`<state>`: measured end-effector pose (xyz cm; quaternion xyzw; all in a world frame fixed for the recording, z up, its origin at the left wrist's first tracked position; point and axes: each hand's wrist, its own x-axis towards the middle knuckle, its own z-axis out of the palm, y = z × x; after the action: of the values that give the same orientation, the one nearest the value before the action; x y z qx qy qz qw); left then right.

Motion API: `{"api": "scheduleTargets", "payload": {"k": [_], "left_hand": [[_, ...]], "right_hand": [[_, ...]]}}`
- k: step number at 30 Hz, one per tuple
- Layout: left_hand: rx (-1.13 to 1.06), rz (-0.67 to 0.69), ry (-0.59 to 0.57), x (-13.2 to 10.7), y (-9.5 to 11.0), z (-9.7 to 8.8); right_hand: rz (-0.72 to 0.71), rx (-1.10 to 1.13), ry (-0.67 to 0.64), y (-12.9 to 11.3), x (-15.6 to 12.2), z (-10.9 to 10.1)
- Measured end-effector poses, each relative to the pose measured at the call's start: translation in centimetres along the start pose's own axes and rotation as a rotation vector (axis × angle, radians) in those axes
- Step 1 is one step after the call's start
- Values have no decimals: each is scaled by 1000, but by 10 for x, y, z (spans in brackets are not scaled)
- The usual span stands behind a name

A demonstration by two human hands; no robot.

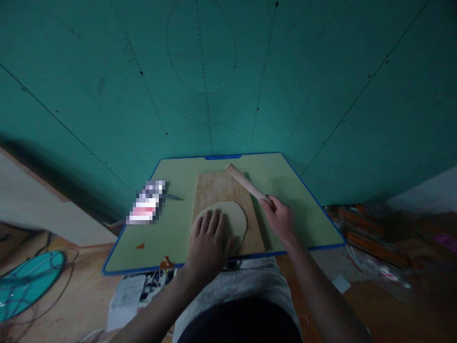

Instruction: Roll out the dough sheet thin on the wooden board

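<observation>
A flat round sheet of dough [233, 217] lies on a wooden board [218, 189] in the middle of a small green table [178, 228]. My left hand [210, 239] rests flat on the near left part of the dough, fingers stretched out. My right hand [280, 217] is closed round the near end of a wooden rolling pin [244, 182]. The pin slants up and to the left over the board's right edge, just beyond the dough.
The table has a blue rim [314, 247]. A blurred-out packet [147, 202] and a knife blade [174, 196] lie on its left side. Papers [128, 297] sit on the floor below, a teal fan guard [28, 281] at left, clutter [371, 238] at right.
</observation>
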<state>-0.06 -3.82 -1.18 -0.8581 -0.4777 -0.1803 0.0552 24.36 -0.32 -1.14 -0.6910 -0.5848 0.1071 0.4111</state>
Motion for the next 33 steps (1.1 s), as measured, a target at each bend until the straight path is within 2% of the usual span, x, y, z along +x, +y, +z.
{"api": "scheduleTargets", "payload": {"k": [2,4,9,13,18,24,30,33], "left_hand": [[-20,33,-38,-2,-2,-2],[-66,86,-89,-3,-15,-5],[-137,54,-128,-11,-61,-12],[-148,-12,-88,-22,-76,-7],[-106,-69,-59,-27,-72,-4],[-123,-147,-37,-29,-54,-4],[-191,-164,-4,-32,-36,-7],[-218,-115,37,-35,-34,-14]], "right_hand": [[7,3,-10,-1,0,-1],[13,9,-15,-1,0,-1],[-7,10,-22,0,-1,-2],[-5,-7,-18,-1,-2,-3],[-8,-16,-27,-1,-2,-4],[-7,-14,-33,1,-1,-5],[-4,-7,-22,1,-1,-5],[-9,-13,-25,2,-1,-5]]}}
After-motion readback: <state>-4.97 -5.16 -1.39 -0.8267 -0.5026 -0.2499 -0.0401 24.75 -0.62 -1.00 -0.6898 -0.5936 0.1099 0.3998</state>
